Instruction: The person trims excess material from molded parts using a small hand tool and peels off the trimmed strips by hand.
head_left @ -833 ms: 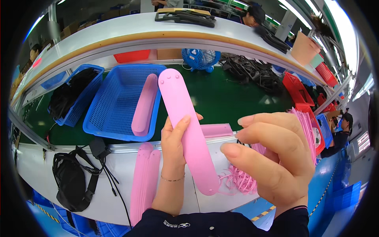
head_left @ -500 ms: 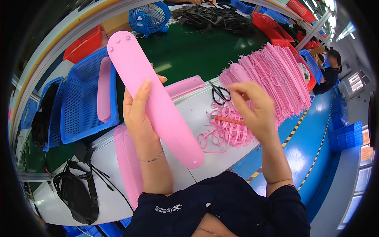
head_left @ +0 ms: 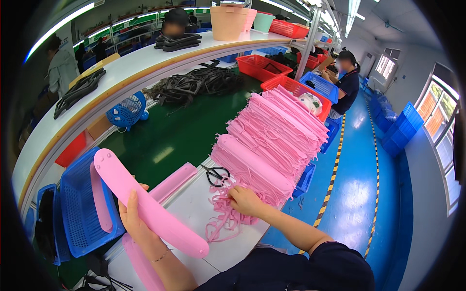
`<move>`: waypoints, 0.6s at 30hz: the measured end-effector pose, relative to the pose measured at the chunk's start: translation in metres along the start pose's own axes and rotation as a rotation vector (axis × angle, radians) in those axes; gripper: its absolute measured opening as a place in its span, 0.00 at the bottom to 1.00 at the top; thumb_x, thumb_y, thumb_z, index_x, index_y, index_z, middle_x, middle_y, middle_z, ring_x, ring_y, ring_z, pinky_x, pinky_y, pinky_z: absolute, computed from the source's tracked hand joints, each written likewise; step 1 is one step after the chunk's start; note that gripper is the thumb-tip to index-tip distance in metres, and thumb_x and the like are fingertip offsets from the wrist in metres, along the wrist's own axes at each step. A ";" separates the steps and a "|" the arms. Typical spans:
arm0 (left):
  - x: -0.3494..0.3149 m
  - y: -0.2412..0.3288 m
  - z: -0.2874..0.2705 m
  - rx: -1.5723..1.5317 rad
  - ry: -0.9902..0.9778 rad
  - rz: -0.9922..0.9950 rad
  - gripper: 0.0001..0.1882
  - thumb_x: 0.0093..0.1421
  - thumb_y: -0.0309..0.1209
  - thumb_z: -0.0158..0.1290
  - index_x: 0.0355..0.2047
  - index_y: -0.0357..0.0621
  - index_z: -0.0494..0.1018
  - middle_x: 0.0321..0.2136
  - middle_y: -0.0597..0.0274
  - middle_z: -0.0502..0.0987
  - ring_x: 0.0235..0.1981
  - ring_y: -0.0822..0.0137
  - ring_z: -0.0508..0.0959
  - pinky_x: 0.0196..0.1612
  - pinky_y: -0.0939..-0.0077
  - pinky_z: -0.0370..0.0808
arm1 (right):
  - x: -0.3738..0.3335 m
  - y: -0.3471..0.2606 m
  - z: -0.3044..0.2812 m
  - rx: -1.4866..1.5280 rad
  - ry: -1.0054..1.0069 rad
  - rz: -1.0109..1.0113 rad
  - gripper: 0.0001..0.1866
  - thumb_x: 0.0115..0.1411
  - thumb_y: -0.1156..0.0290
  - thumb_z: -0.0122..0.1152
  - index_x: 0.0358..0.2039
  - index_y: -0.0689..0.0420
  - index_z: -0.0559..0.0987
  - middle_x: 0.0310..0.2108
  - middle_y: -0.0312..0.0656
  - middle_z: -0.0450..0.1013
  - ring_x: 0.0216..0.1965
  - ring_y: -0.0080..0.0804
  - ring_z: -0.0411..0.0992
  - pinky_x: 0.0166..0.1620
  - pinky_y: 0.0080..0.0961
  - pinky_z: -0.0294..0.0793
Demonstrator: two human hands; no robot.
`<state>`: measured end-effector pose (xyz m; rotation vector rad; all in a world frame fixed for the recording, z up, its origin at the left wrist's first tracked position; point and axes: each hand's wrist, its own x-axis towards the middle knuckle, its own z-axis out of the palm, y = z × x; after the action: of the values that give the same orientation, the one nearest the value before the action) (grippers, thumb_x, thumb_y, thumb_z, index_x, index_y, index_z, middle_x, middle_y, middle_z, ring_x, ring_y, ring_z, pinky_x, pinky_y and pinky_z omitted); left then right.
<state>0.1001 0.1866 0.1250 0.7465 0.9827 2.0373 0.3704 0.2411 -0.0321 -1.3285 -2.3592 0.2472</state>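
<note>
My left hand [head_left: 133, 218] is closed around a long pink padded-looking strip [head_left: 150, 203] with rounded ends and small studs near its tips. The strip is held up at a slant above the table. My right hand [head_left: 245, 200] is down at a heap of thin pink trimmings [head_left: 225, 220], its fingers curled together; whatever they grip is hidden. Just beyond those fingers lie black-handled scissors [head_left: 216, 175]. A tall stack of pink strips with ragged edges [head_left: 276, 140] rises behind my right hand. Another smooth pink piece [head_left: 174, 182] rests on the table beyond my left hand.
Blue baskets [head_left: 80, 213] stand at the left, one with a pink strip in it. Over the green surface runs a raised shelf [head_left: 160, 60]. A blue fan [head_left: 127, 110] and black parts [head_left: 199, 85] sit at the back. A co-worker [head_left: 347, 85] is at the far right.
The view has tilted up and turned, showing more of the room. My right hand has come down onto the trimmings, covering where a red-orange stick lay. My left hand still holds the strip.
</note>
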 end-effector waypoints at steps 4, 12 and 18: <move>0.006 -0.004 0.000 -0.020 -0.035 -0.032 0.16 0.59 0.30 0.51 0.47 0.37 0.69 0.32 0.56 0.76 0.33 0.73 0.74 0.35 0.84 0.71 | 0.005 -0.003 -0.018 0.166 -0.009 0.094 0.15 0.55 0.62 0.56 0.41 0.56 0.75 0.32 0.50 0.69 0.34 0.48 0.71 0.36 0.43 0.72; 0.004 -0.011 0.011 0.052 -0.135 -0.157 0.15 0.62 0.33 0.48 0.46 0.37 0.70 0.32 0.59 0.75 0.32 0.75 0.72 0.34 0.85 0.69 | 0.030 -0.005 -0.069 0.226 -0.035 0.223 0.16 0.60 0.60 0.52 0.37 0.61 0.78 0.32 0.51 0.72 0.36 0.49 0.72 0.40 0.38 0.72; -0.003 -0.018 0.013 0.073 -0.202 -0.232 0.13 0.65 0.34 0.47 0.44 0.38 0.71 0.34 0.59 0.77 0.29 0.78 0.73 0.31 0.85 0.70 | 0.043 -0.050 -0.093 0.778 0.036 0.331 0.18 0.64 0.60 0.49 0.46 0.60 0.76 0.29 0.38 0.75 0.32 0.28 0.72 0.36 0.25 0.70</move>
<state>0.1178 0.1971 0.1166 0.8188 0.9817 1.7003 0.3538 0.2464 0.0807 -1.2664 -1.6907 1.0931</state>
